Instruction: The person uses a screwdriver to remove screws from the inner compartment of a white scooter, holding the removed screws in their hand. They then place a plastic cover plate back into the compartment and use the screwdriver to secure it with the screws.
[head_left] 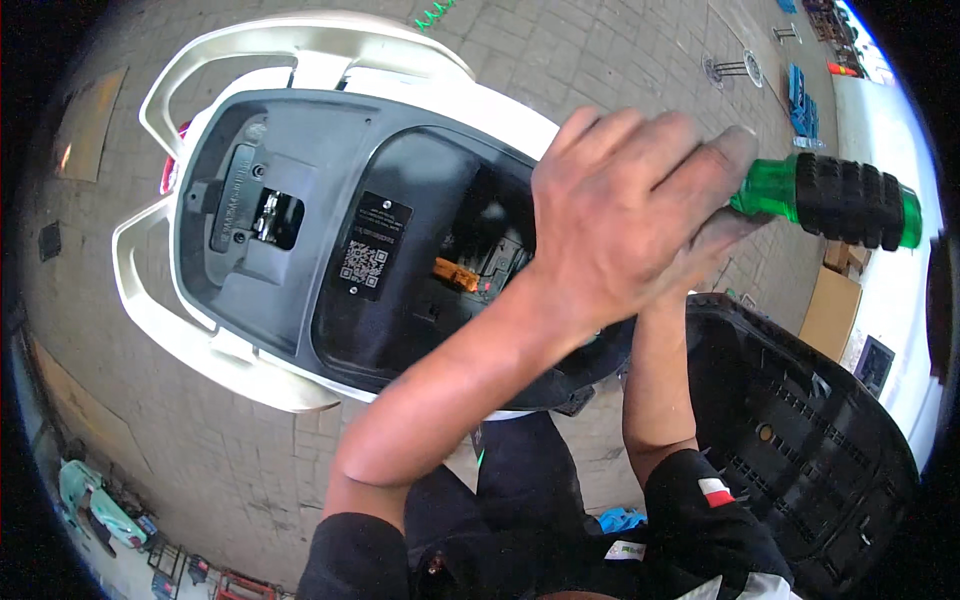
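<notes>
My left hand (625,205) is closed at the green tool handle (845,200) with a black ribbed grip, which sticks out to the right; the tool's other end is hidden. Behind it, my right hand (700,255) is mostly covered, so its fingers' hold cannot be made out. Both hands are over the right part of a white scooter's rear body (225,355), whose dark storage bin (410,350) is uncovered. An orange part (455,275) sits inside the bin, beside a black label plate (370,240). A grey recessed panel (320,170) is at the left.
White grab rails (140,280) stick out left. A black seat or lid (800,440) stands open at lower right. Cardboard (830,310), blue objects (800,110) and a white wall or ledge (875,120) are at the right. A mint-green machine (105,505) is at lower left on paving.
</notes>
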